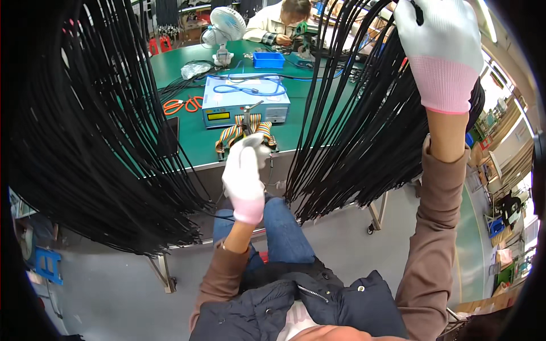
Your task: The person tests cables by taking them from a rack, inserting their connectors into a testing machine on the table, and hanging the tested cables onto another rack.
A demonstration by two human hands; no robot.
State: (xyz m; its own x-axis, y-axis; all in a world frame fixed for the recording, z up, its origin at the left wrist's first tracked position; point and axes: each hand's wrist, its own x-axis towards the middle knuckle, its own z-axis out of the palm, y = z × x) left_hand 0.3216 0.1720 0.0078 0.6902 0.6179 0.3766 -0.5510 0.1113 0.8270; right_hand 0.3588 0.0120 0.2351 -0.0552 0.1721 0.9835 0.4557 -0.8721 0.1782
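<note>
My left hand (pixel 244 173), in a white glove with a pink cuff, has its fingers curled together at a small metal toggle clamp (pixel 248 116) by the table's front edge; what lies between its fingertips is hidden. Striped ribbon cables (pixel 230 136) spread out on both sides of the clamp. High on the right, my gloved right hand (pixel 441 40) is closed at the top of a thick hanging bunch of black cables (pixel 364 125). Its fingertips meet the cables near the picture's upper edge. Another large bunch of black cables (pixel 85 142) hangs at the left.
Behind the clamp, a light-blue test box (pixel 213 102) carries a coiled blue cable (pixel 250 89). Orange-handled scissors (pixel 182 105), a blue tray (pixel 268 60) and a fan (pixel 224 28) stand or lie on the green table (pixel 296 105). A person (pixel 284 25) works at the far side.
</note>
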